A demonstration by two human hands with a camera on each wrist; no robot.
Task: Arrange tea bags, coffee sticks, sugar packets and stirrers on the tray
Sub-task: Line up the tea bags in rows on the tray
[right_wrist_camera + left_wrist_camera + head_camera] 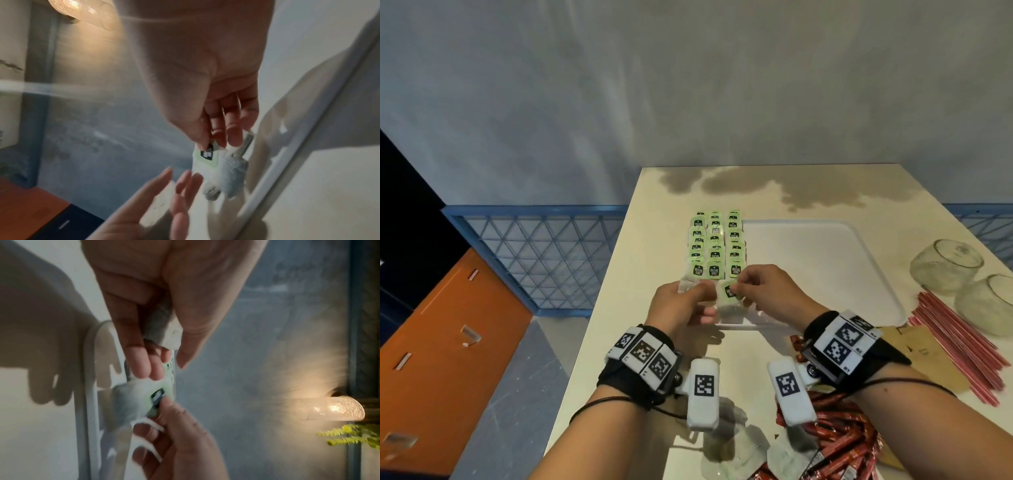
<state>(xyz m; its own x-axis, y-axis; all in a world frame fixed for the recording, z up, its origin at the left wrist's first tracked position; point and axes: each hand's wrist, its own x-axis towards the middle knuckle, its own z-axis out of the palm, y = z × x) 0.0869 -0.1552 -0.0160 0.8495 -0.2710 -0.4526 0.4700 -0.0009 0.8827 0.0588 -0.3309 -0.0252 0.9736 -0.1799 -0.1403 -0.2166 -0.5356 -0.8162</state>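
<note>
- Head view: both hands meet just above the near left corner of the white tray (825, 267), which lies on the pale counter (619, 342).
- The right hand (767, 291) pinches a tea bag (727, 301) by its green tag between thumb and fingertips; the bag hangs just over the tray's near rim.
- The left hand (678, 305) grips a small bundle of white tea bags (164, 327) against the palm, fingers curled round it, touching the hanging bag at 9 o'clock.
- Three rows of green-tagged tea bags (715, 243) fill the tray's left strip, at 12 o'clock from the hands.
- Red coffee sticks (835, 442) are heaped on the counter at 5 o'clock, with loose tea bags (736, 452) beside them.
- Red stirrers (955, 346) lie at 3 o'clock beside two glass jars (945, 267) and brown sugar packets (928, 353).
</note>
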